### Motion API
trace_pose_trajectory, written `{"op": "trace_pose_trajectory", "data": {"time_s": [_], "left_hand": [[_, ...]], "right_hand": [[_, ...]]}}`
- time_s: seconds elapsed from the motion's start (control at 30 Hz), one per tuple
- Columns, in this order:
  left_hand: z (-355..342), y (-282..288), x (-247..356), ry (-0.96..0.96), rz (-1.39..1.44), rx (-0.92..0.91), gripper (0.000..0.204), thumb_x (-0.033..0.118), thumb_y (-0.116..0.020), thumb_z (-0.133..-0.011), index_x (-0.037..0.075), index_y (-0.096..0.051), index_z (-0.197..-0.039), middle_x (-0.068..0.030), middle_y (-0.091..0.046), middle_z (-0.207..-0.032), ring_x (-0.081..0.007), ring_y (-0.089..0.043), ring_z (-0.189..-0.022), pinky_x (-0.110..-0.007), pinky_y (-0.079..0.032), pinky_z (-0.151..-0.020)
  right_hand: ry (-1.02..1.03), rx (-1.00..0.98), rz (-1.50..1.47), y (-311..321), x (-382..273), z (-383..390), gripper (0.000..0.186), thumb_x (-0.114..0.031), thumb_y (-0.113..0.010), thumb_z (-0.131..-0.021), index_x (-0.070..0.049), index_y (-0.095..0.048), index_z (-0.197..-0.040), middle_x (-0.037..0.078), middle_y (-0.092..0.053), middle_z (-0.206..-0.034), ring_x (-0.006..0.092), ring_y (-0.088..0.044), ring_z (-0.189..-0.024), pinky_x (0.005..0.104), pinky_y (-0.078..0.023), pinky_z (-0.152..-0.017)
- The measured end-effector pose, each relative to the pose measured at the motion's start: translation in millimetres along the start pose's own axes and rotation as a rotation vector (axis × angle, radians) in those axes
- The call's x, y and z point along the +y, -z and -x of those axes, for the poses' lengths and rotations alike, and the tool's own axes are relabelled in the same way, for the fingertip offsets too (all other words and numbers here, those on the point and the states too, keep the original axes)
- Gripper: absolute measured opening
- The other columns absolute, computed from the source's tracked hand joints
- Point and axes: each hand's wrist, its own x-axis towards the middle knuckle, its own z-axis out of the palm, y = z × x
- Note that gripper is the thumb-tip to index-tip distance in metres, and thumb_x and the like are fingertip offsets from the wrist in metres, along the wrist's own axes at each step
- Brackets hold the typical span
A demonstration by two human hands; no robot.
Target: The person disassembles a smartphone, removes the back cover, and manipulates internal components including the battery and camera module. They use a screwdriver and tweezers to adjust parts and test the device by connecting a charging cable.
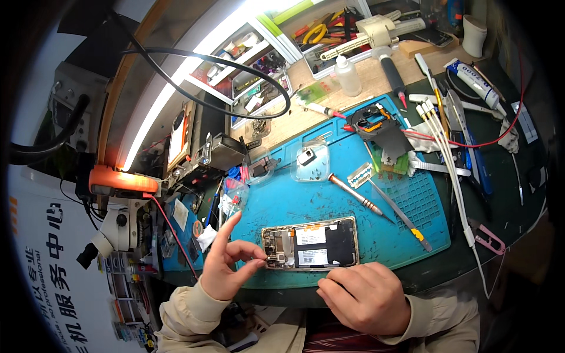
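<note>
An opened smartphone (338,238) lies flat on the blue work mat (259,203), its inside facing up. Its battery (311,236) has white labels, and small boards and connectors show at the left end. My left hand (226,267) is at that end, thumb and a finger pinched together by the lower left corner while another finger points up. Whatever the pinch holds is too small to make out. Just below the phone's lower right edge is my right hand (368,297), fingers curled together; their grip is hidden.
Right of the phone lie a screwdriver (356,195), a razor blade (360,175) and a thin knife (403,216). A clear plastic tray (311,162) stands behind it. White cables (450,170) run down the right side, and a black cable (288,100) loops overhead.
</note>
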Motion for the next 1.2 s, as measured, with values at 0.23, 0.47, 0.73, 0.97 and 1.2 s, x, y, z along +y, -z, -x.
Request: {"op": "trace_pose_trajectory", "data": {"time_s": [0.23, 0.47, 0.73, 0.97, 1.2], "left_hand": [[-94.4, 2.5, 44.1, -0.171, 0.062, -0.089, 0.102, -0.010, -0.076, -0.094, 0.006, -0.016, -0.175, -0.0100, -0.075, -0.103, -0.0132, -0.072, -0.096, -0.027, -0.058, -0.089], [-158.5, -21.9, 48.2, -0.179, -0.190, -0.110, 0.095, -0.006, -0.077, -0.096, 0.008, -0.021, -0.172, -0.0066, -0.076, -0.102, -0.0102, -0.072, -0.095, -0.026, -0.058, -0.087], [-175.0, -36.7, 54.1, -0.261, -0.362, -0.070, 0.088, 0.001, -0.080, -0.095, 0.006, -0.030, -0.168, -0.0025, -0.078, -0.098, -0.0090, -0.069, -0.088, -0.026, -0.055, -0.082], [-193.3, -43.0, 43.4, -0.346, -0.417, -0.052, 0.088, 0.007, -0.078, -0.094, 0.001, -0.030, -0.167, -0.0099, -0.082, -0.097, -0.0212, -0.077, -0.086, -0.036, -0.061, -0.080], [-191.5, -52.6, 52.9, -0.368, -0.680, 0.051, 0.038, 0.016, -0.080, -0.093, 0.004, -0.073, -0.128, -0.0148, -0.079, -0.091, -0.0322, -0.077, -0.085, -0.043, -0.061, -0.079]], "right_hand": [[-0.022, -0.034, -0.020, 5.4, -1.6, -4.7, 0.020, -0.013, -0.087, -0.084, -0.007, -0.077, -0.100, 0.004, -0.072, -0.098, 0.0220, -0.070, -0.076, 0.0352, -0.052, -0.066], [-0.008, -0.023, -0.020, 3.5, -2.7, -3.9, 0.017, -0.016, -0.084, -0.087, -0.007, -0.075, -0.099, 0.003, -0.070, -0.096, 0.0200, -0.067, -0.077, 0.0345, -0.051, -0.067], [0.008, -0.009, 0.015, 1.1, -0.7, -2.5, 0.017, -0.018, -0.083, -0.088, -0.008, -0.074, -0.099, 0.002, -0.068, -0.097, 0.0192, -0.066, -0.078, 0.0340, -0.051, -0.068], [-0.011, -0.040, -0.002, 3.6, -3.2, -3.4, 0.017, -0.014, -0.087, -0.086, -0.007, -0.078, -0.099, 0.004, -0.075, -0.098, 0.0215, -0.070, -0.077, 0.0341, -0.053, -0.068], [-0.011, -0.036, 0.011, 5.3, -1.5, -4.1, 0.018, -0.015, -0.087, -0.086, -0.008, -0.078, -0.099, 0.003, -0.074, -0.098, 0.0214, -0.070, -0.077, 0.0343, -0.052, -0.067]]}}
